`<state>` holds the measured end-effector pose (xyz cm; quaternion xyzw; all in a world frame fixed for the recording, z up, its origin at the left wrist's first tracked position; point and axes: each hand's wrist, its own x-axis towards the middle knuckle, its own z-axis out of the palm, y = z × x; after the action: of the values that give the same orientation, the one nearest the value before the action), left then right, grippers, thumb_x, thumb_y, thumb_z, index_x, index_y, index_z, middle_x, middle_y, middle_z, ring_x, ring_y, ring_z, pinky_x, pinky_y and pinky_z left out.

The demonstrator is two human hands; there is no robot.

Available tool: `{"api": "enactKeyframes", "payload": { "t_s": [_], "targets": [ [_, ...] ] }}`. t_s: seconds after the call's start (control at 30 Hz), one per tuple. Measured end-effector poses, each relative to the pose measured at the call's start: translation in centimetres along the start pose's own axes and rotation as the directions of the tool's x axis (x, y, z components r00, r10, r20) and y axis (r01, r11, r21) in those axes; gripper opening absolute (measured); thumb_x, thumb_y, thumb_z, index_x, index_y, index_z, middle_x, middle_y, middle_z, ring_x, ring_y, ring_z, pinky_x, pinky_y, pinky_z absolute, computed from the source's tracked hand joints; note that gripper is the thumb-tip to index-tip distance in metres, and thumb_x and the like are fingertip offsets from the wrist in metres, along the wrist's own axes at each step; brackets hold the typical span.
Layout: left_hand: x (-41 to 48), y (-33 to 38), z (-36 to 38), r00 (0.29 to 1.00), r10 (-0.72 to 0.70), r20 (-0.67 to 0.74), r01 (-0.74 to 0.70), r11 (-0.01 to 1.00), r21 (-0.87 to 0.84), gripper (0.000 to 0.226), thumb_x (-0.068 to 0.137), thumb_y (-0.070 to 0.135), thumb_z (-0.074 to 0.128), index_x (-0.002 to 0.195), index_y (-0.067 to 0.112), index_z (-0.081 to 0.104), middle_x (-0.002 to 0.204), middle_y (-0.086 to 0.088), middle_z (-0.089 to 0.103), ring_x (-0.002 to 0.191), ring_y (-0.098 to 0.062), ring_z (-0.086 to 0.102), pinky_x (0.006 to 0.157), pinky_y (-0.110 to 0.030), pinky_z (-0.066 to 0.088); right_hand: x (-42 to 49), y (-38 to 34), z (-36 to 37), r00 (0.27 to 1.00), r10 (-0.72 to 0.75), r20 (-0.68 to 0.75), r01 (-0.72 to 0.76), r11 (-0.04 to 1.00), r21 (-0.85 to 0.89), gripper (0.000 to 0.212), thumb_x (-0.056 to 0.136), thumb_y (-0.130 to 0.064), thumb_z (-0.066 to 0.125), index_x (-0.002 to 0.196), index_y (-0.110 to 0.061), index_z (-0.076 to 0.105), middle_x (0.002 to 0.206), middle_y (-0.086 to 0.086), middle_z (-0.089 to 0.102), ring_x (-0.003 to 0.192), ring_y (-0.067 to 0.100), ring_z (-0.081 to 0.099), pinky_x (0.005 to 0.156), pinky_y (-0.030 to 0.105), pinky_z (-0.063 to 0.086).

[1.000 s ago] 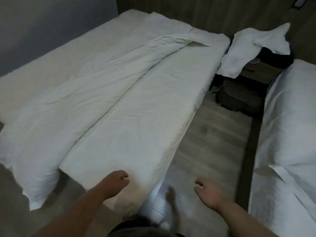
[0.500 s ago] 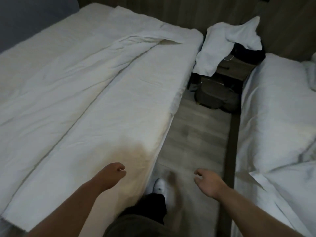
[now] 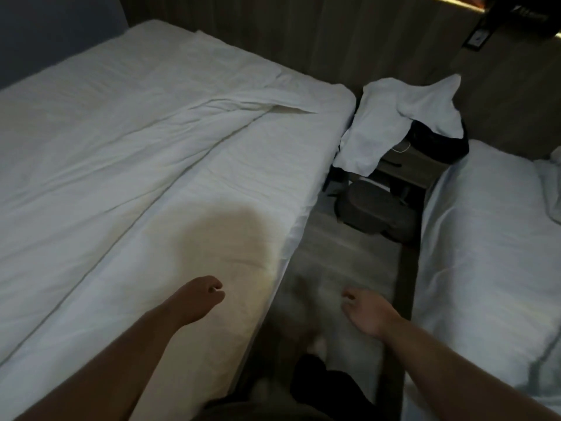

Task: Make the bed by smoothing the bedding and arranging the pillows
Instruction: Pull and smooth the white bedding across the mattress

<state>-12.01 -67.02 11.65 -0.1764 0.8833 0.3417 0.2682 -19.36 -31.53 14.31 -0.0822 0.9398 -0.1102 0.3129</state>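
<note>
A white duvet lies across the left bed, folded lengthwise with a long ridge running from near left to far right. One corner is turned back near the headboard. A white pillow is slumped over the nightstand between the beds. My left hand hovers above the bed's near right edge with fingers curled, holding nothing. My right hand hangs over the aisle floor, fingers loosely curled and empty.
A second bed with white bedding stands on the right. Between the beds runs a narrow wooden floor aisle. A nightstand with a black bag and a dark bag below close its far end.
I have stepped forward along the aisle, so the beds and nightstand appear nearer. Both hands keep about the same pose and hold nothing.
</note>
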Motion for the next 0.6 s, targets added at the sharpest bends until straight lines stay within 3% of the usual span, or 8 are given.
{"api": "enactKeyframes", "payload": {
  "t_s": [0.17,0.3,0.37,0.47,0.6],
  "targets": [
    [6.4,4.4,-1.1,1.0,-0.013,-0.008,0.013,1.0,0.027,0.039,0.097,0.028,0.054,0.131,0.008,0.056,0.135,-0.013,0.054,0.121,-0.026,0.052,0.096,-0.028,0.041,7.8,1.4,-4.9,0.997,-0.077,-0.007,0.077,0.996,-0.045,0.029,0.096,-0.027,0.05,0.115,-0.01,0.063,0.124,0.012,0.062,0.114,0.027,0.057,0.092,0.029,0.042],
    [11.8,7.7,-1.3,0.995,-0.09,-0.054,0.086,0.994,-0.068,0.035,0.094,0.029,0.059,0.123,0.008,0.06,0.12,-0.013,0.063,0.103,-0.02,0.059,0.082,-0.021,0.039,15.0,3.3,-9.4,0.992,-0.127,0.022,0.127,0.992,-0.023,0.028,0.097,-0.022,0.05,0.114,-0.005,0.064,0.12,0.015,0.063,0.112,0.03,0.058,0.09,0.031,0.043],
    [14.3,9.5,-1.7,0.988,-0.147,-0.041,0.143,0.986,-0.086,0.037,0.095,0.032,0.058,0.125,0.011,0.059,0.121,-0.011,0.063,0.105,-0.021,0.06,0.086,-0.024,0.043,18.4,4.5,-11.6,0.989,-0.138,0.052,0.137,0.99,0.016,0.025,0.096,-0.019,0.05,0.109,-0.004,0.065,0.112,0.016,0.065,0.105,0.032,0.06,0.086,0.033,0.045],
    [17.6,12.0,-2.4,0.978,-0.197,-0.066,0.189,0.975,-0.115,0.036,0.093,0.03,0.061,0.124,0.011,0.06,0.122,-0.011,0.062,0.109,-0.022,0.059,0.09,-0.024,0.043,22.6,6.3,-14.5,0.988,-0.118,0.095,0.118,0.993,0.005,0.028,0.097,-0.02,0.048,0.118,-0.007,0.062,0.12,0.012,0.062,0.111,0.027,0.057,0.093,0.029,0.043],
    [20.6,14.9,-3.2,0.965,-0.238,-0.112,0.21,0.953,-0.217,0.028,0.09,0.021,0.066,0.115,0.007,0.063,0.107,-0.006,0.058,0.1,-0.017,0.056,0.075,-0.022,0.041,27.3,7.5,-18.7,0.986,-0.062,0.157,0.077,0.993,-0.093,0.04,0.096,-0.031,0.049,0.134,-0.018,0.051,0.132,0.007,0.057,0.121,0.025,0.054,0.1,0.032,0.041]
  ]
}}
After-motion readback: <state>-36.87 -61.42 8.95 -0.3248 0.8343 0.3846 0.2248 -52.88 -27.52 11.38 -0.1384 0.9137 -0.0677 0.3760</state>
